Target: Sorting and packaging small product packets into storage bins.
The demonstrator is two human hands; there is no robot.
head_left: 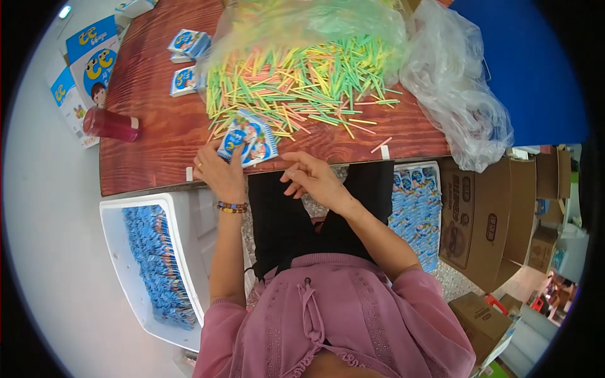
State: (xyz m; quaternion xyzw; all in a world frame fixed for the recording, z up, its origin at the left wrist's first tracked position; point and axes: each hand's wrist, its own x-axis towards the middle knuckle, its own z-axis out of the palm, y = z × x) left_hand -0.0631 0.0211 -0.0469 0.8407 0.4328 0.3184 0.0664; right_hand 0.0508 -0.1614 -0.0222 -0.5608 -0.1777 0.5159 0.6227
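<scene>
At the table's near edge, my left hand (222, 171) grips a few blue-and-white printed packets (257, 140), thumb on top and fingers at their left side. The packets overlap and lie tilted against the edge of a heap of thin sticks (296, 82) in yellow, green and pink. Just right of the packets is my right hand (315, 184), over my lap. Its index finger reaches toward the packets' corner, the other fingers are loosely bent and apart, and I see nothing in it.
A see-through bag (309, 22) covers the heap's far side. Crumpled clear plastic (450, 82) hangs over the table's right edge. Stacked packets (189, 43) and a pink bottle (113, 125) stand left. White bins (169, 205) of packets flank my legs; cardboard boxes (472, 214) stand right.
</scene>
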